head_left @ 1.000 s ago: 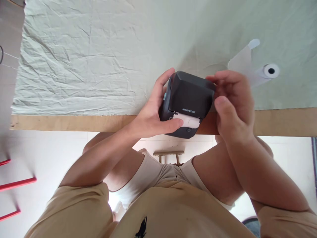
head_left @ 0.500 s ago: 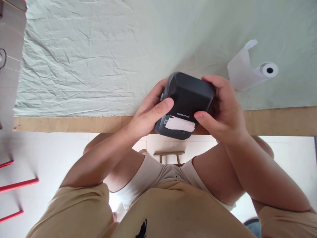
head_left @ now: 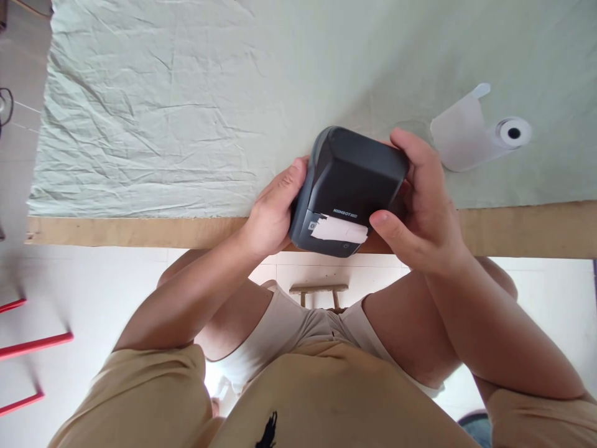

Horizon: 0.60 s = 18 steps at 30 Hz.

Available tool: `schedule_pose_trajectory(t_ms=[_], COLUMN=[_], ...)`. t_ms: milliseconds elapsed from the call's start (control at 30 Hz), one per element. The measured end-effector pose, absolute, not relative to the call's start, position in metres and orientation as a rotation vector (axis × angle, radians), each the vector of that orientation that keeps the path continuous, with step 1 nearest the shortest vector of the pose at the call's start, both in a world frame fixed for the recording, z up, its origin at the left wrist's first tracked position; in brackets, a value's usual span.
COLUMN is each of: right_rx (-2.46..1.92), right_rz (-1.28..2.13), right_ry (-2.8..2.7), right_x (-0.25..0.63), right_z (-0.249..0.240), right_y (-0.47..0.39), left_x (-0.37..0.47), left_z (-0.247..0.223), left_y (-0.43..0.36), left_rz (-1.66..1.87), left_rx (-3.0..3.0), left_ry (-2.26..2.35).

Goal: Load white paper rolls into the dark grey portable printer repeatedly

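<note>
A black label printer (head_left: 359, 177) with NIIMBOT lettering is held tilted above the table's front edge. A torn-edged strip of white paper (head_left: 342, 230) lies across its lower front, beside a small power mark. My left hand (head_left: 277, 208) grips the printer's left side, thumb along the edge and the other fingers hidden beneath. On the right side, my right hand (head_left: 424, 205) holds it between the thumb, at the lower front, and fingers at the upper right corner. A white paper roll (head_left: 513, 133), partly unrolled, rests on the cloth to the right.
A wrinkled pale green cloth (head_left: 163, 112) covers the table, whose bare wooden edge (head_left: 116, 231) runs along the front. Below are my legs and a wooden stool (head_left: 319, 289). Red bars (head_left: 37, 345) stand over the floor at the left.
My left thumb has moved off the printer's top face to its left edge. The printer has shifted up slightly, and my right index finger has risen a little at the corner.
</note>
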State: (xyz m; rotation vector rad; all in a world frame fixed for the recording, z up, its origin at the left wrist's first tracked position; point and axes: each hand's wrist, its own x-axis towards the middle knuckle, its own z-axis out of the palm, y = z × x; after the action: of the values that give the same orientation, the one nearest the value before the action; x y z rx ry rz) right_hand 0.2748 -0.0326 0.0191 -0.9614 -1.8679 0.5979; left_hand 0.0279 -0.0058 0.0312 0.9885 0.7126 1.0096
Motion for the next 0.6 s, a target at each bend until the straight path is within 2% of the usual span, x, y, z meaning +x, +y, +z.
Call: schedule_pose_trajectory(t_ms=[267, 400, 600], right_rx=[-1.060, -1.059, -0.977], right_rz=[0.725, 0.598, 0.353], right_ry=[-1.873, -1.868, -1.707], right_x=[0.284, 0.286, 0.280], right_z=[0.021, 0.025, 0.033], right_y=[-0.036, -0.036, -0.041], left_x=[0.030, 0.026, 0.027], left_z=[0.030, 0.023, 0.037], left_y=[-0.007, -0.006, -0.006], left_rz=[1.123, 1.057, 0.974], left_rx=[0.884, 0.884, 1.067], left_ry=[0.783, 0.780, 0.775])
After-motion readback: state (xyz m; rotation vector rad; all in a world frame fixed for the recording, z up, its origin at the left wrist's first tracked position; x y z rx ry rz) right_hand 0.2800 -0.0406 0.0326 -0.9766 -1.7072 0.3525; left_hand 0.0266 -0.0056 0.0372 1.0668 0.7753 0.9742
